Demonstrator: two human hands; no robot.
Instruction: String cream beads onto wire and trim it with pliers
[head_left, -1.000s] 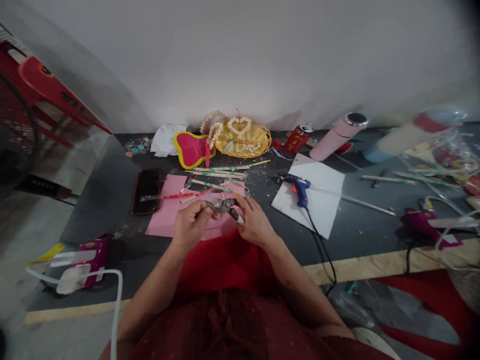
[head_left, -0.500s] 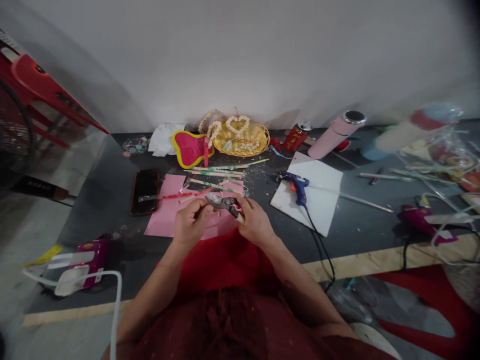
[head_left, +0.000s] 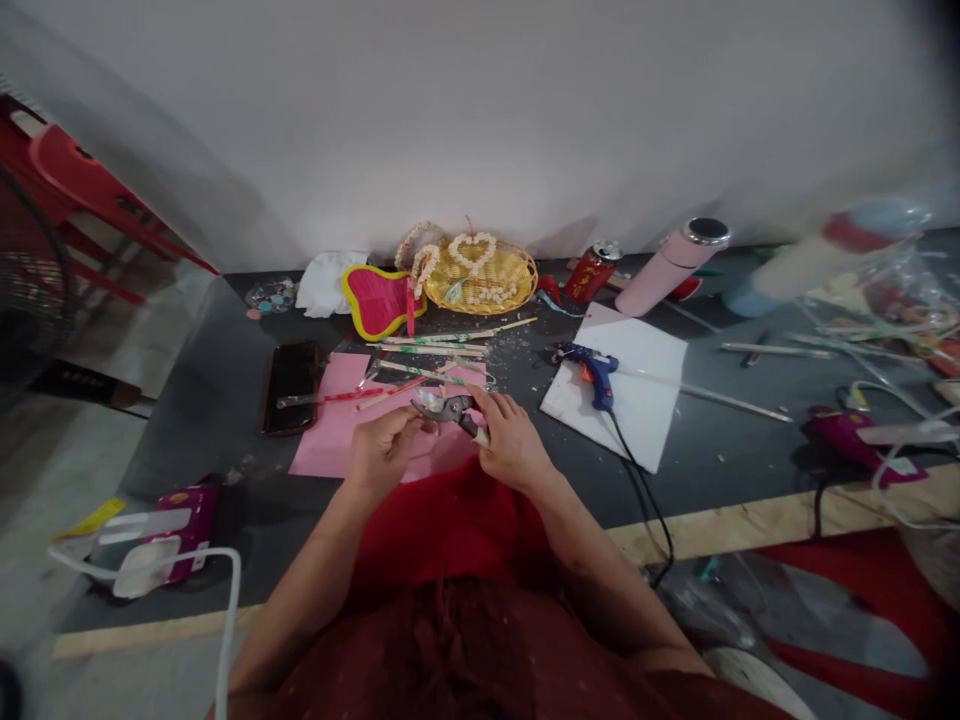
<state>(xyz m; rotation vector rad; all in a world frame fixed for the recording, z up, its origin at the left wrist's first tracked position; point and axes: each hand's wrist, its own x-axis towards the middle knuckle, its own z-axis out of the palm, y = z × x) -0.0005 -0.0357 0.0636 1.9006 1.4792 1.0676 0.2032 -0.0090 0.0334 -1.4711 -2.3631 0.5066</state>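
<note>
My right hand (head_left: 513,440) is wrapped round the handles of a pair of pruning shears (head_left: 452,408), whose jaws point left. My left hand (head_left: 381,452) is closed in a pinch close to the jaws; what its fingertips hold is too small to make out. A pink sheet of paper (head_left: 324,448) lies under both hands. Beyond them, green-and-white printed sticks (head_left: 442,350) and red-and-white strips (head_left: 349,394) lie on the paper and the dark table.
A phone (head_left: 291,388) lies left of the paper. Rightward, a blue glue gun (head_left: 598,378) rests on a white board (head_left: 645,420), its cord running over the table edge. At the back stand a golden basket (head_left: 480,298), a red can (head_left: 594,272) and a pink flask (head_left: 671,268).
Both hands and the shears stay almost in place, with only a slight shift of the left fingers near the jaws. The camera view has moved a little.
</note>
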